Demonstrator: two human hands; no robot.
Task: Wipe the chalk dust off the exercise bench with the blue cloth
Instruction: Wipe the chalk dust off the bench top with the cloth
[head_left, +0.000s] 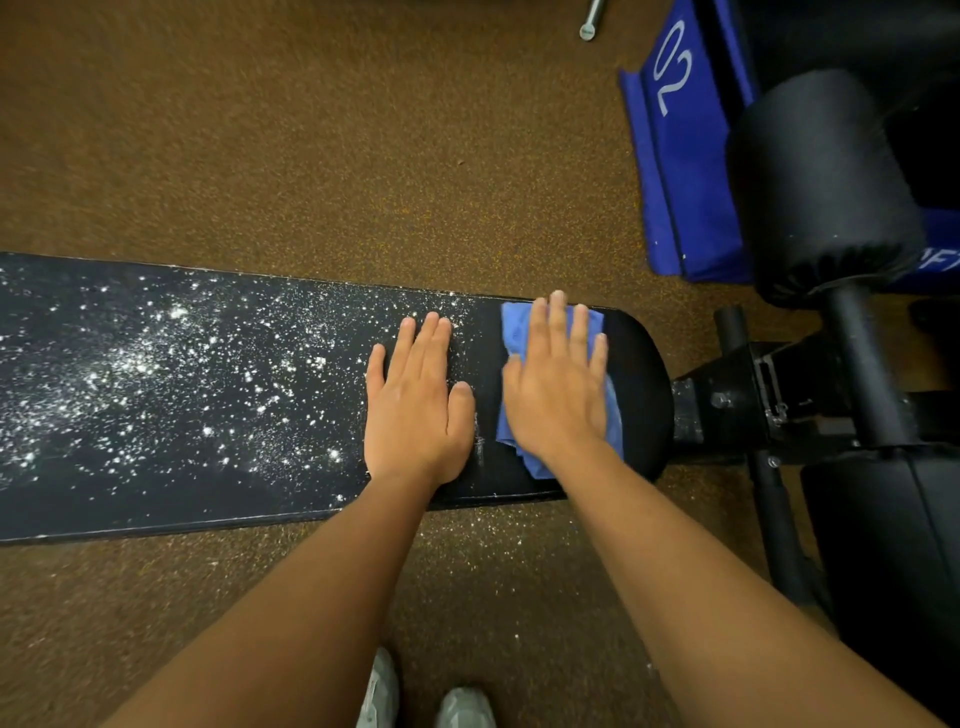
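Crumpled blue cloth pressed flat under spread right hand near rounded right end of long black padded exercise bench. Left hand flat, fingers together, on white chalk dust. Risks: bare palm smearing powder; strokes sweeping dust over near edge onto speckled brown floor.

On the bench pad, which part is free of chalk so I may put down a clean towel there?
Little room. The bench is clean only at its rounded right end, where the right hand presses the blue cloth, plus a narrow dark strip between that cloth and the left hand. Everything left of the left hand carries chalk dust, thickest mid-pad.
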